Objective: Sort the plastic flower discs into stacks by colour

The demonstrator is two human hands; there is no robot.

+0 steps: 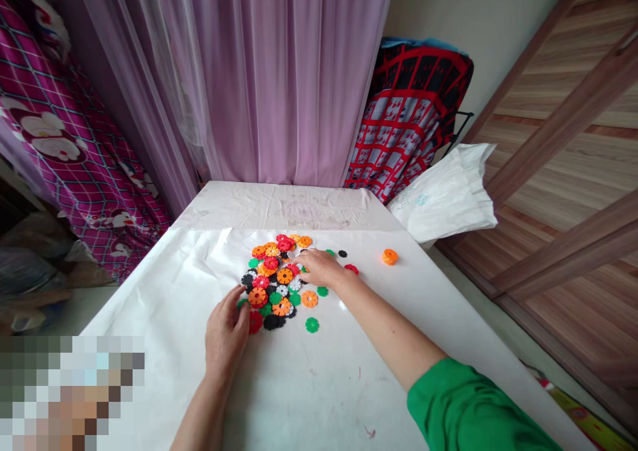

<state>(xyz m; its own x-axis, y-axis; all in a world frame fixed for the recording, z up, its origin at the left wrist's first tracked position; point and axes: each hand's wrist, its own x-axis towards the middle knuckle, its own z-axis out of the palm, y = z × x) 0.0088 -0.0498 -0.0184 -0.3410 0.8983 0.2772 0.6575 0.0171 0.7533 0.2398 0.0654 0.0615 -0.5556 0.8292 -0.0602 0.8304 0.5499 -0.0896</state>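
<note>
Pinching rims suits multicoloured notched plastic discs (284,275), likely light, stiff; left grip (226,332) half-curled, right grip (320,266) cupped, holds unclear.

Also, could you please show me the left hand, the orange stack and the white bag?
Left hand (226,335): head view, on the back of the hand.
Orange stack (389,256): head view, on its upper part.
White bag (447,195): head view, middle of its side.
</note>
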